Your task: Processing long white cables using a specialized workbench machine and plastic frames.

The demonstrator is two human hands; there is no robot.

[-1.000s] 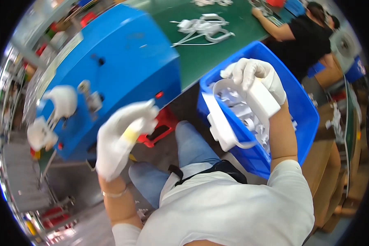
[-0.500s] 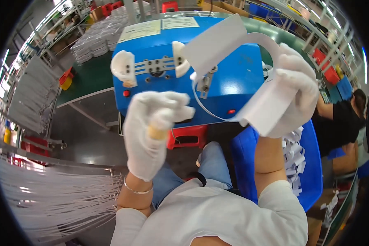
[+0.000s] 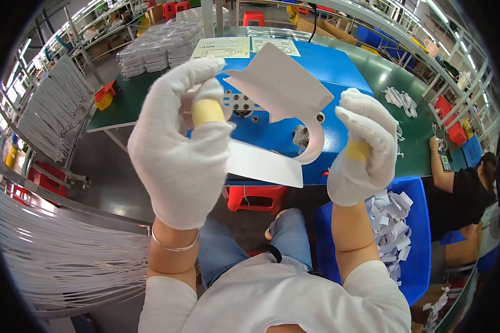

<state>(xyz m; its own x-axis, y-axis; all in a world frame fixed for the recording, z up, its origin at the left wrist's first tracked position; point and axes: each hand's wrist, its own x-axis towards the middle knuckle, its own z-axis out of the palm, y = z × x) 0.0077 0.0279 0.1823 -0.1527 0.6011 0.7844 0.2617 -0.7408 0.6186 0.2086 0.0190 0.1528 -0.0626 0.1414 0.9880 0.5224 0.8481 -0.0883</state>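
My left hand point(image 3: 178, 144), in a white glove with a yellow band at a finger, is raised over the near side of a blue machine point(image 3: 339, 133). It grips a curved white strip point(image 3: 280, 77) with broad flat flaps, whose bend points right. Part of the strip is hidden behind the glove. To the right of the strip, apart from it, is my right hand point(image 3: 366, 147), gloved alike, with its fingers curled in and nothing visible in them. Metal clamp parts point(image 3: 241, 102) on the machine are partly covered by the strip and my left hand.
A blue bin point(image 3: 419, 244) of white pieces stands at my right. Beneath the machine is a red stool point(image 3: 255, 198). Clear packages point(image 3: 161, 47) are stacked on the green table point(image 3: 116, 114). Long white strips point(image 3: 78, 255) hang at my left. A person point(image 3: 461, 183) sits at far right.
The white strip has passed from my right hand to my left and turned, its bend now facing right. My left hand has risen; my right hand has drawn slightly left and down, off the strip.
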